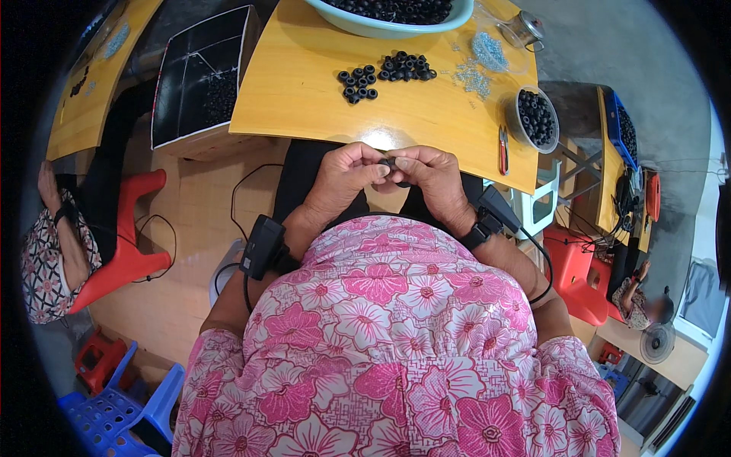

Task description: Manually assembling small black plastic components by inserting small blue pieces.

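Note:
My left hand (346,177) and my right hand (432,181) meet just off the near edge of the yellow table (304,99). Their thumbs and fingertips pinch a small black rounded part (391,162) between them, mostly covered by the fingers. Beyond them lie two loose groups of small black ring-shaped parts (358,84). To the right are a scatter of tiny clear or silvery pieces (473,78) and a clear tub (518,128) of black parts. A red-handled hand tool (503,151) rests beside that tub.
A pale blue basin (381,30) of black parts stands at the far edge, with a metal cup (527,30) to its right. Left of the table is a black-lined box (179,99). A person sits on a red chair (126,236) at left; another person is far right.

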`<state>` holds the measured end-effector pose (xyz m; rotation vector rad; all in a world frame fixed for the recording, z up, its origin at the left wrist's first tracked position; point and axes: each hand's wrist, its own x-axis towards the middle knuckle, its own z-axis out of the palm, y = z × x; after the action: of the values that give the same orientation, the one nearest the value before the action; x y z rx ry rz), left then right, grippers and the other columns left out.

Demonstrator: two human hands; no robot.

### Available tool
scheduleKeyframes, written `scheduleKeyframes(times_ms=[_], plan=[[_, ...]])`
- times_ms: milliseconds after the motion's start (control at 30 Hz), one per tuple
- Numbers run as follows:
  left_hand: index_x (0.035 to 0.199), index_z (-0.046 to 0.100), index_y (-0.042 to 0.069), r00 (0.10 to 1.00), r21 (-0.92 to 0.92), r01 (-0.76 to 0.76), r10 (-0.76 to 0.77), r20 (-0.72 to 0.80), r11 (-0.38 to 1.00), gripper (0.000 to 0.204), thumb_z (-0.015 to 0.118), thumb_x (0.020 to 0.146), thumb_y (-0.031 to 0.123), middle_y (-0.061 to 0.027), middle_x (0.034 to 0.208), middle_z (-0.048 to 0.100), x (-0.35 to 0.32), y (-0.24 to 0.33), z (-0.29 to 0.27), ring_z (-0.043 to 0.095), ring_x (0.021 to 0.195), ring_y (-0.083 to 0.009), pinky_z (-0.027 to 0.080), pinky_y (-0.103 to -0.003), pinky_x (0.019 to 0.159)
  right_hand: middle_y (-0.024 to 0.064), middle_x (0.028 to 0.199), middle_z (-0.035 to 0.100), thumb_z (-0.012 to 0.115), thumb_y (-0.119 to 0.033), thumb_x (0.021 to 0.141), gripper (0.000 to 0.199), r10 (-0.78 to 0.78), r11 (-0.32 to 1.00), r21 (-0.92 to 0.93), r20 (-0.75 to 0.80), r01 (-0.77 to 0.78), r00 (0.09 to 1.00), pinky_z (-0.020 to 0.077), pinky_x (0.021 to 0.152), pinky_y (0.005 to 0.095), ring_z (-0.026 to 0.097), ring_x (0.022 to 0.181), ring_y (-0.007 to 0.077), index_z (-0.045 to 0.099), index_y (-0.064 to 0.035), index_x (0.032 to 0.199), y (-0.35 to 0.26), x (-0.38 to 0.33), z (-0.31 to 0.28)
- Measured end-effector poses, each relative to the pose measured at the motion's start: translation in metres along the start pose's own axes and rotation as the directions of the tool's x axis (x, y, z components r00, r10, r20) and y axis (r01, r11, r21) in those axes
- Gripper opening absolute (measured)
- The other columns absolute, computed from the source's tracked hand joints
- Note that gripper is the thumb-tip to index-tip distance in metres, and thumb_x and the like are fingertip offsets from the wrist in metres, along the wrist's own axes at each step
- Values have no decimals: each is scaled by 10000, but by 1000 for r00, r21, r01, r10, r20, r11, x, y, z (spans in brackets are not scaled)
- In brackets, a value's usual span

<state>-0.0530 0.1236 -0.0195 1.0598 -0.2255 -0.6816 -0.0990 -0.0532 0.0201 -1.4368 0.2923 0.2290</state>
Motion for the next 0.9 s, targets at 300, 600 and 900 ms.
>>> scheduleKeyframes(times_ms=[300,600,900], plan=[[953,604,-27,1000,12,-9,9,10,1000,146,636,843,63,-79,862,649,-1,-2,-2,587,781,-109,475,-240,731,30,745,641,586,-83,886,166,36,999,28,-10,-35,999,435,582,187,556,650,66,651,21,998,5,1,3],[938,607,-23,1000,3,-6,7,-6,1000,131,638,839,58,-66,838,632,-2,-2,-1,579,765,-107,473,-239,722,27,766,648,574,-92,903,162,-137,985,-98,16,138,990,430,595,184,556,672,60,652,0,1010,9,-2,6],[950,611,-19,1000,-12,2,-2,0,1000,139,641,843,65,-81,854,653,-1,-5,-3,598,783,-113,481,-237,716,48,764,645,593,-99,888,168,53,991,118,15,-55,998,390,553,188,521,628,65,652,16,995,12,3,2]])
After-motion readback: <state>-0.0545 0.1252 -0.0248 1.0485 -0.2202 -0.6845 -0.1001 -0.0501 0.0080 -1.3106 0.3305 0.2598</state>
